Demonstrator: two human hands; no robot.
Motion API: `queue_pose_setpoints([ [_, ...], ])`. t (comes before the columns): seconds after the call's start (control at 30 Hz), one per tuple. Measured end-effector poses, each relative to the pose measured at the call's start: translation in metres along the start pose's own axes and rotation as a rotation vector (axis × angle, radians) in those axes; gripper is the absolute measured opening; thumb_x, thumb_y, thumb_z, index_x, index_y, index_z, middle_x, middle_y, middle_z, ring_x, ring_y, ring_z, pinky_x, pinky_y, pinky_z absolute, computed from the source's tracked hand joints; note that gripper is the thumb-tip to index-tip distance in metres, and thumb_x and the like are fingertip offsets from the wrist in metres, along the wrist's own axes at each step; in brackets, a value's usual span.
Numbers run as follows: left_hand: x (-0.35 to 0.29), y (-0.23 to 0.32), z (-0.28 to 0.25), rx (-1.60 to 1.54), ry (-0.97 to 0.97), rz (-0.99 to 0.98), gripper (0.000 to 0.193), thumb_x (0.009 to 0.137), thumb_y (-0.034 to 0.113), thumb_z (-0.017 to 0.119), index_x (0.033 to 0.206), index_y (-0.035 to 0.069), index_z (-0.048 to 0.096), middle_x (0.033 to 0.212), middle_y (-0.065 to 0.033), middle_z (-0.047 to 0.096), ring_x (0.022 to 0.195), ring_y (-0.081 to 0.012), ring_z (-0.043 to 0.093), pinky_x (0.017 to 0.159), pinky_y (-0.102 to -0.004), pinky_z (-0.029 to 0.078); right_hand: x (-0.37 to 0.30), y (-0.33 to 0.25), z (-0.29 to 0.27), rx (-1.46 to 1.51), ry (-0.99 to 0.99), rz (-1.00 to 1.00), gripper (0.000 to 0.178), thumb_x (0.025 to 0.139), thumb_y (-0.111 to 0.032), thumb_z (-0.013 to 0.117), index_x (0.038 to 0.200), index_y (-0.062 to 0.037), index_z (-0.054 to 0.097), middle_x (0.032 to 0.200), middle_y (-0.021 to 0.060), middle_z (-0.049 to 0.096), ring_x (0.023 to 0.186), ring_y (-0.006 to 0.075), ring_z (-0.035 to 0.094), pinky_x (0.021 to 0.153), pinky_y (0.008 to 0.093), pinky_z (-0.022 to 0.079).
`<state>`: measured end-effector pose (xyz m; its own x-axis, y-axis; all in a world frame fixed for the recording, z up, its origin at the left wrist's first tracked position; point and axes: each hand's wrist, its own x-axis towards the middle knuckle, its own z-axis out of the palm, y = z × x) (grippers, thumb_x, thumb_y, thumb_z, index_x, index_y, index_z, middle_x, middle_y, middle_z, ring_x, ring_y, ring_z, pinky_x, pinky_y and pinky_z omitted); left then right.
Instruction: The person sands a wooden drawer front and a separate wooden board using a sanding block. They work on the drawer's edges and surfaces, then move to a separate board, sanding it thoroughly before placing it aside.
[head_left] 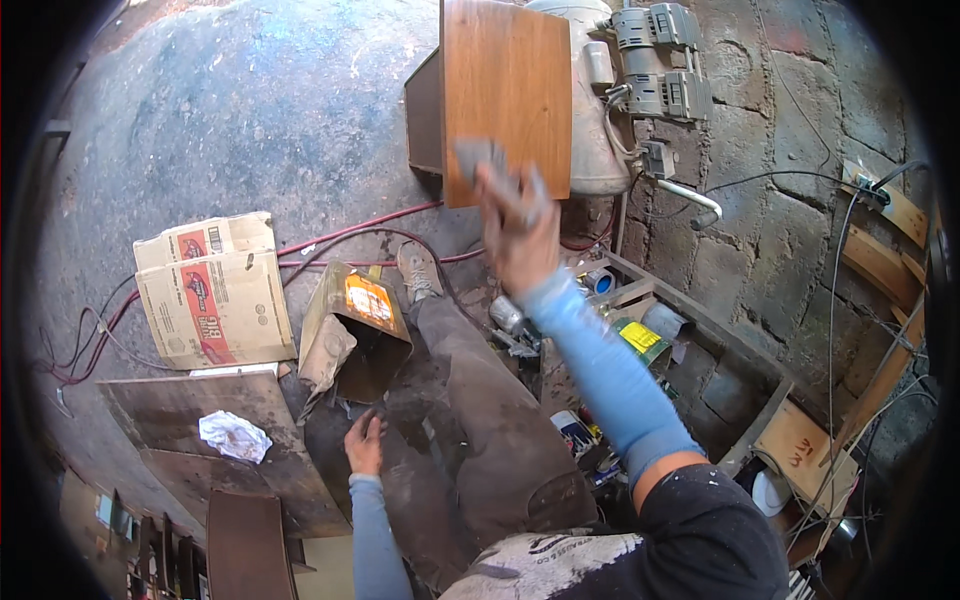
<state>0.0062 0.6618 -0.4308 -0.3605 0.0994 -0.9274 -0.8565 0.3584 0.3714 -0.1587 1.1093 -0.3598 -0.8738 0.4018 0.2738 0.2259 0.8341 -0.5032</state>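
My right hand (525, 225) reaches out over the lower edge of a brown wooden panel (510, 90), which has a smooth wood-grain face. Its fingers are closed around a grey tool (480, 158); motion blurs it, so its exact kind does not show. I cannot tell whether the tool touches the panel. My left hand (365, 445) is low beside my leg, fingers loosely apart and holding nothing. Just beyond it, an open square metal tin (375, 355) lies tilted, with a crumpled piece of brown cardboard (328, 355) at its mouth.
A compressor tank (600, 165) with grey motors (655, 60) stands by the block wall (780, 220). Red hose (350, 222) crosses the floor. Flattened cardboard (215, 290) and a board (230, 410) bearing a white crumpled cloth (235, 437) lie left. Cans (640, 340) crowd a frame at right.
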Motion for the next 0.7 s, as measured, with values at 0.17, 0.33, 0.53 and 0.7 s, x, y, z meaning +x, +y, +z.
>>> queue_pose_setpoints([
  [0.17, -0.001, -0.014, -0.035, 0.039, 0.065, -0.020, 0.041, 0.096, 0.018, 0.061, 0.126, -0.009, 0.055, 0.105, -0.0182, 0.068, 0.084, -0.0203, 0.068, 0.074, -0.0305, 0.055, 0.112, 0.011, -0.020, 0.042, -0.767, 0.011, 0.017, 0.089, -0.016, 0.060, 0.100, -0.0137, 0.073, 0.104, 0.0199, 0.064, 0.081, 0.0346, 0.065, 0.077, 0.0438, 0.054],
  [0.33, -0.011, -0.031, -0.049, 0.061, 0.084, -0.065, 0.037, 0.096, 0.016, 0.059, 0.124, -0.009, 0.057, 0.106, -0.0163, 0.069, 0.086, -0.0192, 0.067, 0.075, -0.0290, 0.054, 0.025, 0.000, -0.058, -0.098, -1.128, -0.741, 0.021, 0.083, -0.015, 0.057, 0.097, -0.0089, 0.072, 0.104, 0.0078, 0.062, 0.088, 0.0277, 0.065, 0.076, 0.0407, 0.054],
  [0.53, 0.000, -0.038, -0.023, 0.093, 0.091, -0.081, 0.037, 0.096, 0.015, 0.059, 0.124, -0.009, 0.057, 0.107, -0.0164, 0.069, 0.085, -0.0182, 0.067, 0.076, -0.0283, 0.054, 0.041, -0.005, -0.025, -0.203, -1.326, -0.807, 0.034, 0.085, -0.026, 0.059, 0.112, -0.0045, 0.060, 0.096, 0.0160, 0.060, 0.082, 0.0300, 0.066, 0.073, 0.0420, 0.055],
  [0.7, 0.004, -0.023, 0.014, 0.017, 0.054, -0.055, 0.036, 0.096, 0.014, 0.059, 0.123, -0.009, 0.057, 0.106, -0.0149, 0.069, 0.086, -0.0174, 0.067, 0.075, -0.0279, 0.054, 0.071, -0.013, -0.008, -0.339, -1.406, -0.851, 0.033, 0.087, -0.017, 0.050, 0.115, -0.0053, 0.062, 0.104, 0.0133, 0.061, 0.080, 0.0295, 0.066, 0.073, 0.0402, 0.056],
])
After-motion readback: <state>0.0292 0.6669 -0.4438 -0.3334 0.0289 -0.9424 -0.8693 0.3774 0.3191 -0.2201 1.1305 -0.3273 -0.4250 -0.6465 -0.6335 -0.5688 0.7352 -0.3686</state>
